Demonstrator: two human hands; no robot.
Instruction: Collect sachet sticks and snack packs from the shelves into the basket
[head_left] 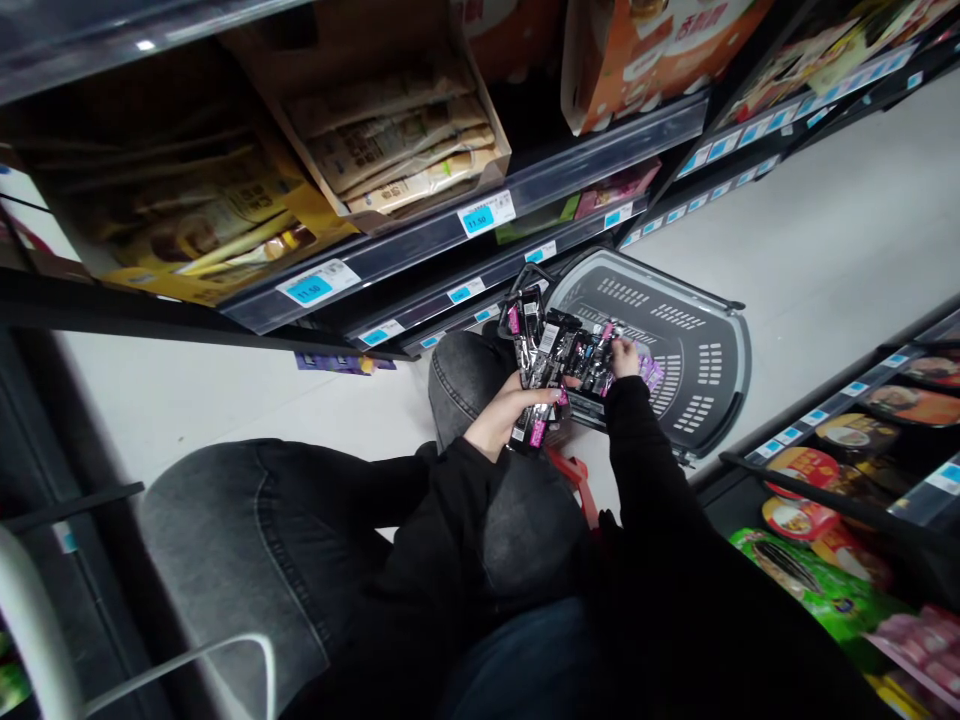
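My left hand is closed around several shiny black packets with pink patches, fanned out above my knee at the near side of the basket. Inside the grey plastic basket, my right hand has its fingers curled at more black packets; they seem to grip one, though the fingertips are partly hidden. A purple packet lies in the basket just right of that hand. The basket rests on the floor with slotted openings in its base.
Shelves with boxes of long wrapped snacks and price tags rise ahead and left. On the right, a low shelf holds round packs and a green bag. A red strap hangs between my knees and the basket.
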